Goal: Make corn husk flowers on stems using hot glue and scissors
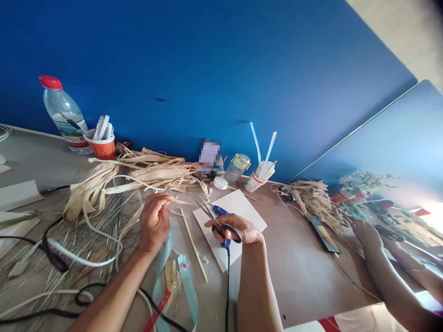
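Note:
My right hand (237,228) grips black-handled scissors (209,212), their blades slightly parted and pointing away to the left. Beneath them a blue glue gun (221,210) lies on a white sheet (238,203), its black cord running toward me. My left hand (154,221) is raised to the left, thumb and fingers pinched together. A thin pale strip (183,202) shows beside its fingertips; whether they hold it I cannot tell. Between my hands a slim wooden stick (194,246) rests on the table, near light-blue ribbon (188,281).
Dried corn husks (159,170) are heaped at the back. Wires (83,249) and cables spread over the left side. A bottle (65,115), an orange cup (104,147), a jar (237,168) and a straw cup (256,180) line the partition. At right, another person's hands (368,235) work near a phone (323,235).

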`<state>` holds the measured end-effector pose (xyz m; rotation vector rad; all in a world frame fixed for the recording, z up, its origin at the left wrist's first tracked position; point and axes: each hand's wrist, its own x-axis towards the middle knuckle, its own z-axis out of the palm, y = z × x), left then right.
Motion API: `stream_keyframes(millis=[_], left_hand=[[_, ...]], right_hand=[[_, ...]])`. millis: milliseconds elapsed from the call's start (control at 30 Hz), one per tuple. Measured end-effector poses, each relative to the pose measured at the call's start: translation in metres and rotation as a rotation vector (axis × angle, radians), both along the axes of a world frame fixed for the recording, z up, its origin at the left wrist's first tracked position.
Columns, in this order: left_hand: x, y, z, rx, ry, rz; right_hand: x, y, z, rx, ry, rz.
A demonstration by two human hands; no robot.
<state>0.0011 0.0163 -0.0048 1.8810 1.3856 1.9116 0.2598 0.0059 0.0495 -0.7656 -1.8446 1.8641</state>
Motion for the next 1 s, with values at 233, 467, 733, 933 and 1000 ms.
stream_keyframes(millis=[233, 467, 733, 933, 1000], left_hand=[[0.0002, 0.0002, -0.0010, 0.055, 0.052, 0.001], [0.0012, 0.0000, -0.0009, 0.099, 0.079, -0.019], [0.0027, -0.0007, 0.0001, 0.083, 0.076, -0.056], [0.0027, 0.0000, -0.0013, 0.080, 0.077, -0.092], [0.0027, 0.0004, -0.0017, 0.088, 0.075, -0.099]], right_hand=[[0.0033, -0.0010, -0.0040, -0.050, 0.014, 0.021], [0.0028, 0.0008, -0.0037, -0.051, -0.022, 0.020], [0.0010, 0.0007, -0.0033, -0.064, -0.043, 0.014], [0.0010, -0.0003, -0.0013, -0.073, -0.113, -0.020], [0.0010, -0.0004, -0.0011, -0.069, -0.134, -0.027]])
